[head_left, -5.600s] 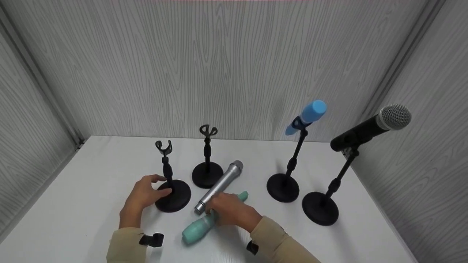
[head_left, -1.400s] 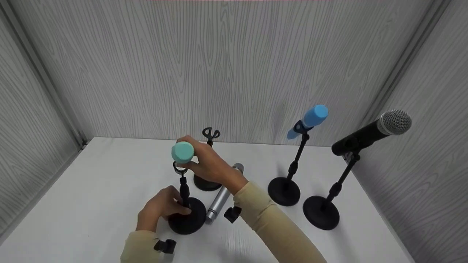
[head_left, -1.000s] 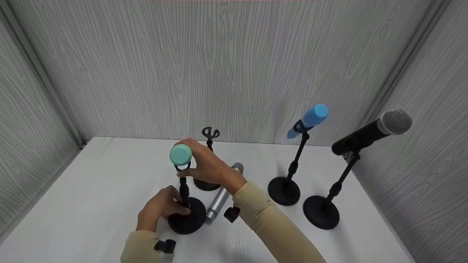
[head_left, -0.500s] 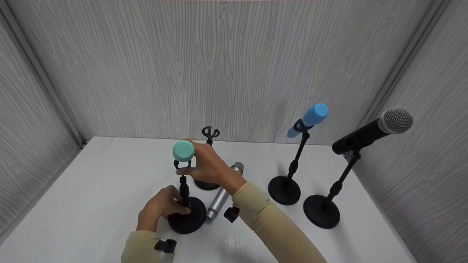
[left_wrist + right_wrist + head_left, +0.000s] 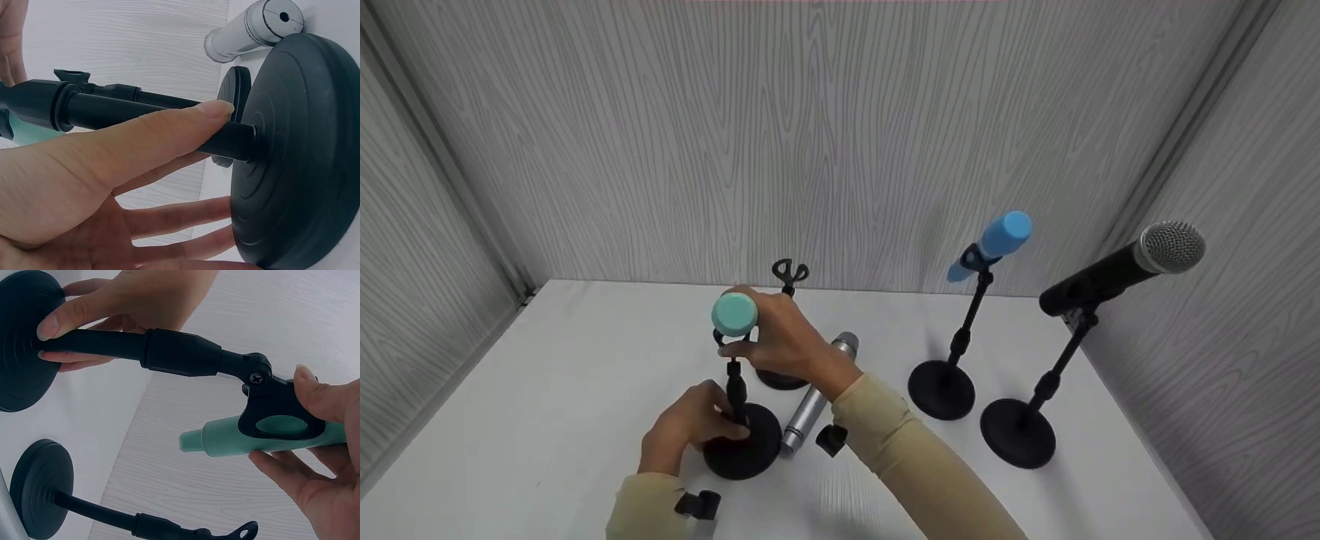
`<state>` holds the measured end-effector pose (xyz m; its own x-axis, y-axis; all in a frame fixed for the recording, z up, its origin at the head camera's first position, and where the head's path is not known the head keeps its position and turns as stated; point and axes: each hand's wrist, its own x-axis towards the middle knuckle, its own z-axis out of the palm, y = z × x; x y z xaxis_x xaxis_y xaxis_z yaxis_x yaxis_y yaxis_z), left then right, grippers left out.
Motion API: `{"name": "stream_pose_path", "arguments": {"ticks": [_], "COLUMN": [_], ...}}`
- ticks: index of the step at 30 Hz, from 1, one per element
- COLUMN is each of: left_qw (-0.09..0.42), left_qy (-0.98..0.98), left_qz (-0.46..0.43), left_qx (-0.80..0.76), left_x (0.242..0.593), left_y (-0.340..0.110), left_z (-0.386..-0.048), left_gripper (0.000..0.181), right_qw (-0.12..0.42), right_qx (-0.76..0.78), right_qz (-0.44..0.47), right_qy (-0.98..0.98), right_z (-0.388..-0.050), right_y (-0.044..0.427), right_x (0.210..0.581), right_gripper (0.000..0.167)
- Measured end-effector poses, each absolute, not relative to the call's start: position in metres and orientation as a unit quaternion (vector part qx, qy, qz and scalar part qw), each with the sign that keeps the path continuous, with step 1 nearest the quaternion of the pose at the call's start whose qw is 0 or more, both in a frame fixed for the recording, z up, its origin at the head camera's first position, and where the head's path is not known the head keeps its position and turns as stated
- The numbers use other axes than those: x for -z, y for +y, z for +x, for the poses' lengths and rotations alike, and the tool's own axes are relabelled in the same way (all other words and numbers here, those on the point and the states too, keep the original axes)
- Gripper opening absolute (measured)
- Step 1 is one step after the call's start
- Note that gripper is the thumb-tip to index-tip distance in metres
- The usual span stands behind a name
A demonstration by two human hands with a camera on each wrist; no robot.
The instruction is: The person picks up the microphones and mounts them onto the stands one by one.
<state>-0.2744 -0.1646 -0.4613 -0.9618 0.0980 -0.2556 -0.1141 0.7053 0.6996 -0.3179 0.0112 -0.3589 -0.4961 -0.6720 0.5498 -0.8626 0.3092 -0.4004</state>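
My left hand (image 5: 694, 420) holds a black tabletop microphone stand (image 5: 737, 386) low down, its thumb along the pole just above the round base in the left wrist view. At the top of that stand, my right hand (image 5: 784, 334) grips a teal microphone (image 5: 734, 314). In the right wrist view the stand's clip (image 5: 281, 408) sits around the body of the teal microphone (image 5: 222, 436). There the right thumb presses on the clip and the fingers lie under the microphone. A silver microphone (image 5: 808, 420) lies on the table right of the held stand's base.
Behind my right hand stands another black stand (image 5: 787, 281) with a bare clip. To the right, one stand bears a blue microphone (image 5: 1005, 234) and another a black microphone (image 5: 1110, 274) with a silver mesh head. Grey wood-grain panels (image 5: 840, 135) enclose the white table (image 5: 570, 375).
The right hand has lifted the teal microphone off the table and brought it into the clip. The held stand has shifted right and nearer me. Over the last second the microphone moved only slightly.
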Motion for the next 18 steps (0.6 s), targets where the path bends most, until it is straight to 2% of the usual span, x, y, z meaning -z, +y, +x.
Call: {"name": "stream_pose_path", "arguments": {"ticks": [4, 7, 11, 18], "left_qw": [0.139, 0.145, 0.151, 0.152], "left_qy": [0.915, 0.915, 0.915, 0.916], "left_qz": [-0.001, -0.003, -0.004, -0.004], "left_qx": [-0.379, -0.376, -0.374, -0.371], "left_x": [0.460, 0.458, 0.458, 0.459], "left_y": [-0.164, -0.164, -0.164, -0.164], "left_z": [-0.275, -0.275, -0.275, -0.275], "left_gripper": [0.041, 0.042, 0.043, 0.042], "right_qw": [0.140, 0.118, 0.096, 0.091], "right_qx": [-0.337, -0.349, -0.363, -0.374], "right_qz": [0.483, 0.472, 0.455, 0.458], "right_qy": [-0.796, -0.801, -0.807, -0.801], "right_z": [-0.318, -0.318, -0.318, -0.317], "right_y": [0.012, 0.013, 0.014, 0.015], "right_x": [0.361, 0.364, 0.368, 0.372], "right_gripper": [0.037, 0.035, 0.040, 0.041]}}
